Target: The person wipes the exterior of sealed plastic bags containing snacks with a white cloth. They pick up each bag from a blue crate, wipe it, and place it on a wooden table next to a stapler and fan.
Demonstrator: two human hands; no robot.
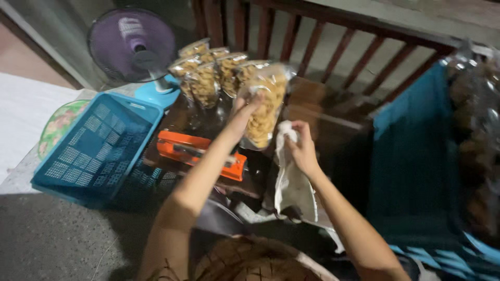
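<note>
Nearest, at 6 o'clock of the frame: a woven brownish round object (250, 263), partly cut off, kind unclear. Both bare forearms run up from there.

Right hand (301, 147), just right of centre: fingers closed, pinching the bunched top of a white cloth (291, 182). The cloth hangs down toward 6 o'clock below the hand, loose, probably held at the top so that it drapes free.

Left hand (249, 106), at about 10 o'clock from the right hand, raised higher: fingers closed on the upper left edge of a clear snack bag (265, 109) filled with yellow-tan pieces. The bag hangs upright from the grip; its body lies at 3 to 5 o'clock of the fingers, its lower end near the right hand's knuckles. Holding it by the top likely keeps the contents settled at the bottom. Whether bag and cloth touch cannot be told, blurred.

Below the left forearm, at 8 o'clock of the bag: an orange flat tool (198, 152), long bar shape, lying on the dark surface.

At 9 o'clock of the frame: a blue plastic mesh basket (94, 151), tilted.

Farther, at 11 o'clock of the held bag: about 5 similar packed bags (208, 73) standing in a cluster, just beside the held one.

Far left top: a purple fan (133, 44) on a blue base. Behind it all, a wooden railing (323, 41). At 3 o'clock, a blue bin (416, 156).
</note>
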